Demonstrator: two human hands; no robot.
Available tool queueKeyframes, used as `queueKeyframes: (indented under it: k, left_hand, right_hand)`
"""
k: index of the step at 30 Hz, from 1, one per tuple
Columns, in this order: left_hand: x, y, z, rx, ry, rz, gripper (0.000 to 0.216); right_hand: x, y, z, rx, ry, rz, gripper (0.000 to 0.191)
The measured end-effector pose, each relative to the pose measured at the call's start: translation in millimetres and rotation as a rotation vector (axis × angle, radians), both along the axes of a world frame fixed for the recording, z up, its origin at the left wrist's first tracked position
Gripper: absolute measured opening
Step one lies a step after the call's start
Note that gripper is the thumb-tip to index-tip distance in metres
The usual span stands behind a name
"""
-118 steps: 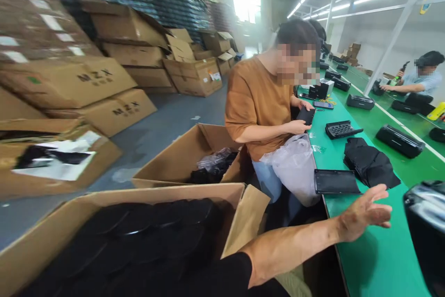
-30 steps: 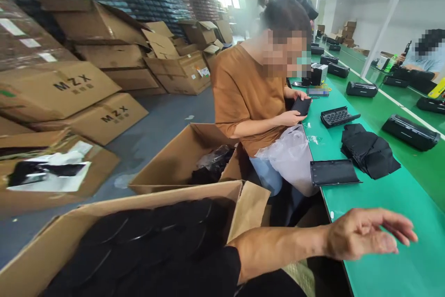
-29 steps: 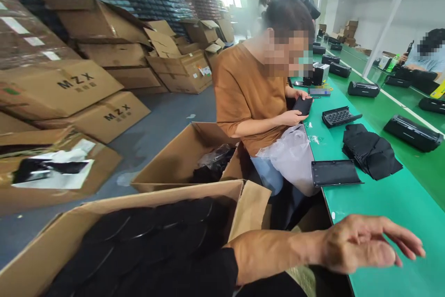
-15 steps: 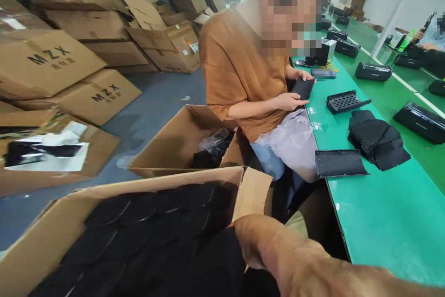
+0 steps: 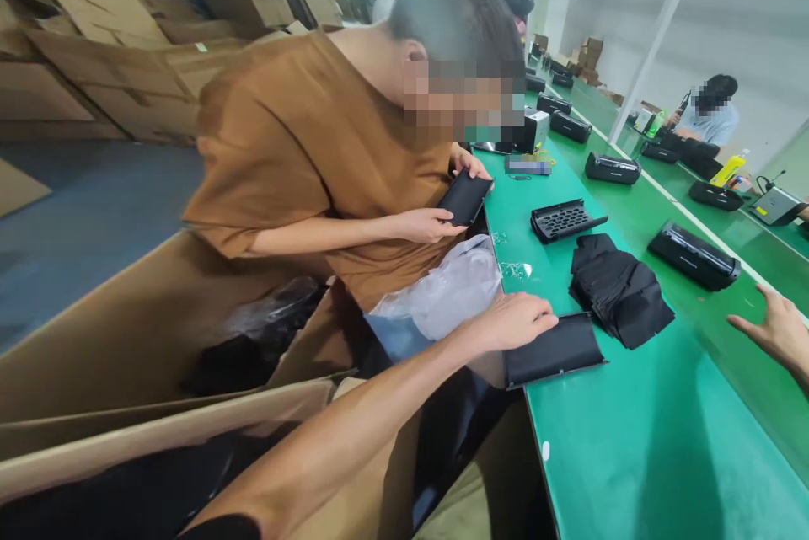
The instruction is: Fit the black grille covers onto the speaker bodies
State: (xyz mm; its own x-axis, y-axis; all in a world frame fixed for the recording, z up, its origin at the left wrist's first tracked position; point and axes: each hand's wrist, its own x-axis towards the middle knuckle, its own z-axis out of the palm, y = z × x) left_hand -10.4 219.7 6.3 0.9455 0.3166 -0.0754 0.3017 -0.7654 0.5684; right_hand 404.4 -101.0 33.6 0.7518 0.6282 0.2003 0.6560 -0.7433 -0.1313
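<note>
1. Lower centre: the left grip (image 5: 515, 321) lies over the upper-left edge of a black panel (image 5: 562, 353) on the green tabletop (image 5: 594, 456); whether closed, I cannot tell.
2. Right edge: the right grip (image 5: 780, 328) is spread wide.
3. Right: a black rounded case (image 5: 693, 255), its pale marking unreadably small.

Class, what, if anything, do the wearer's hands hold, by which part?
The left hand is at the far edge of the black panel, grip unclear; the right hand holds nothing.
</note>
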Motion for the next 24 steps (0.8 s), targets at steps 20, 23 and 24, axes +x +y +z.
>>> queueKeyframes:
  k: [20,23,24]
  left_hand:
    - [-28,-72,4.0,-1.114,-0.014,0.233,0.048]
    - [-26,-100,0.0,-1.531,-0.036,0.377,0.051]
    - [-25,-109,-1.6,-1.645,-0.048,0.404,0.047]
  right_hand:
    - [13,-84,11.2,0.367,0.932,-0.333,0.057]
    - [0,-121,21.1,0.305,0.791,-0.453,0.054]
    - [0,-126,25.6,0.26,0.685,-0.494,0.058]
